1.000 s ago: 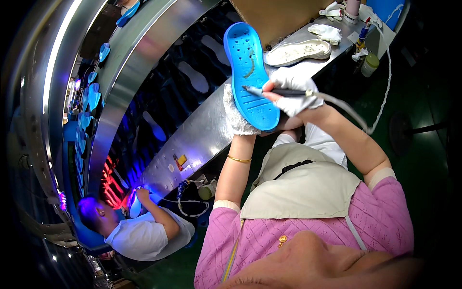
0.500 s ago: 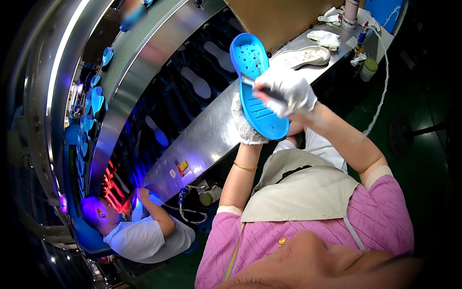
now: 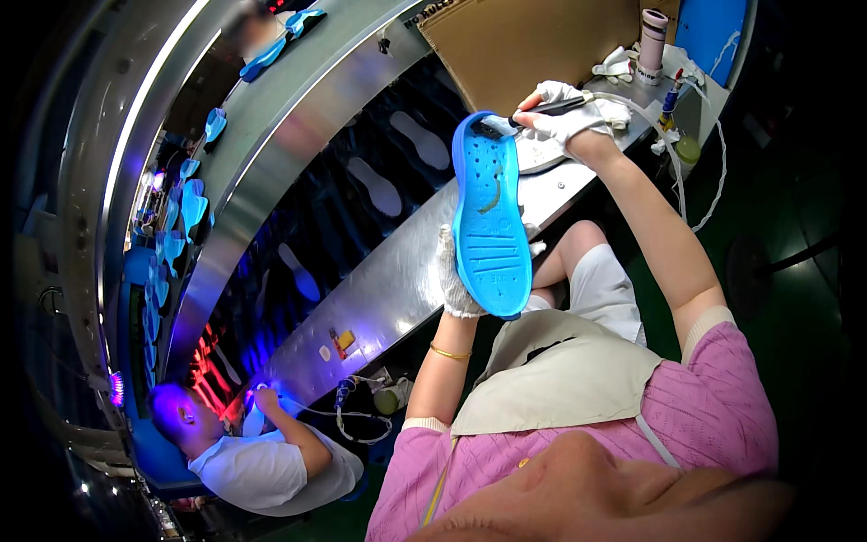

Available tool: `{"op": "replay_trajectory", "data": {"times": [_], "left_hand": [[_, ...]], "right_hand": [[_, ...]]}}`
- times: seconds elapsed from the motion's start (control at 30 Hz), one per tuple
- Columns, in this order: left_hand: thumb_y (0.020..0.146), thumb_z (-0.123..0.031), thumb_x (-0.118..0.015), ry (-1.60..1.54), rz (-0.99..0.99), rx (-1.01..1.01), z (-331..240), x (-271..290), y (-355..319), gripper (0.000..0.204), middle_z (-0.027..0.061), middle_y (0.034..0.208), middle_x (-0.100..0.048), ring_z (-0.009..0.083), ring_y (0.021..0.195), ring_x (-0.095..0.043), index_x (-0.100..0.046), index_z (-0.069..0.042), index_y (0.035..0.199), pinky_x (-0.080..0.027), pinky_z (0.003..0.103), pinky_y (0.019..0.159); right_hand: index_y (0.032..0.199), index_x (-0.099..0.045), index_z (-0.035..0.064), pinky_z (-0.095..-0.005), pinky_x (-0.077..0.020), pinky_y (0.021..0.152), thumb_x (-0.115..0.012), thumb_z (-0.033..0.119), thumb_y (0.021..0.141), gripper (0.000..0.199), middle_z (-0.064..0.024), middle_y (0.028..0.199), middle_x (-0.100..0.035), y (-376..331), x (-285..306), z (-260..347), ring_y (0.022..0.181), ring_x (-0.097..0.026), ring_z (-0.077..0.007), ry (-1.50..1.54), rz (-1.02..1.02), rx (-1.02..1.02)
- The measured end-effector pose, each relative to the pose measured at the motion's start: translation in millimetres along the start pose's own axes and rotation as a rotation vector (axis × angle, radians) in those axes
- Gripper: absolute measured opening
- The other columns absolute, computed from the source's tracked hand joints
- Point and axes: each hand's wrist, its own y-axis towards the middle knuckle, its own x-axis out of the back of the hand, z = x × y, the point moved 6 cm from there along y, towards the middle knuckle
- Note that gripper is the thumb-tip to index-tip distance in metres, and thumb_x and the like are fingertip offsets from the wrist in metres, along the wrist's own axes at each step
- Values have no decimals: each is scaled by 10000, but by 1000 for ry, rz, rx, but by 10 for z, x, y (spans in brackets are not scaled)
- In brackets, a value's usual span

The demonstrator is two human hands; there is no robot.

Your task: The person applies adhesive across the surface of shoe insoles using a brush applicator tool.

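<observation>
In my gloved left hand [image 3: 456, 287] a blue shoe sole [image 3: 492, 237] is held up, toe end away from me. Fingers wrap its near part from beneath, and a fingertip shows at its right edge. Small holes dot its upper half; a dark, curved smear runs across the middle, and the far end looks dark with a pale patch. My right hand [image 3: 569, 119], in a glove with bare fingertips, pinches a black-handled brush [image 3: 553, 107] whose tip is at the sole's far right rim. A pale tube runs back from the handle. Behind lies a white shoe [image 3: 540, 155], partly hidden.
A metal bench [image 3: 384, 257] runs alongside a dark conveyor with pale insoles [image 3: 375, 187]. At its far end stand a cardboard box [image 3: 542, 50], a pink bottle [image 3: 653, 41] and white gloves [image 3: 614, 67]. Another person [image 3: 271, 461] works at lower left. Blue soles [image 3: 193, 206] line an upper belt.
The sole has come nearer and turned more upright. My right hand with the brush has moved from over the sole's middle to its far end, uncovering the sole's face.
</observation>
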Motion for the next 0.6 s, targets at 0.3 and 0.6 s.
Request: {"op": "replay_trajectory", "data": {"times": [0.3,0.6], "left_hand": [[937,-607,-417,-254,-108,-53,-290,410,-87,732,181,1354,-543,356,1151,-584,-406,-77,1443,-483,524,988],[942,-633,-394,217,-265,-101,-429,223,-112,780,205,1326,-552,380,1163,-577,-379,-38,1448,-477,502,997]], "right_hand": [[925,-673,61,-311,-529,804,-809,-16,719,259,-75,931,-694,-1048,-617,23,879,-667,-179,-131,246,254],[875,-677,64,-300,-519,730,-765,-19,716,200,-99,887,-672,-734,-593,597,836,-668,-255,-345,284,777]]}}
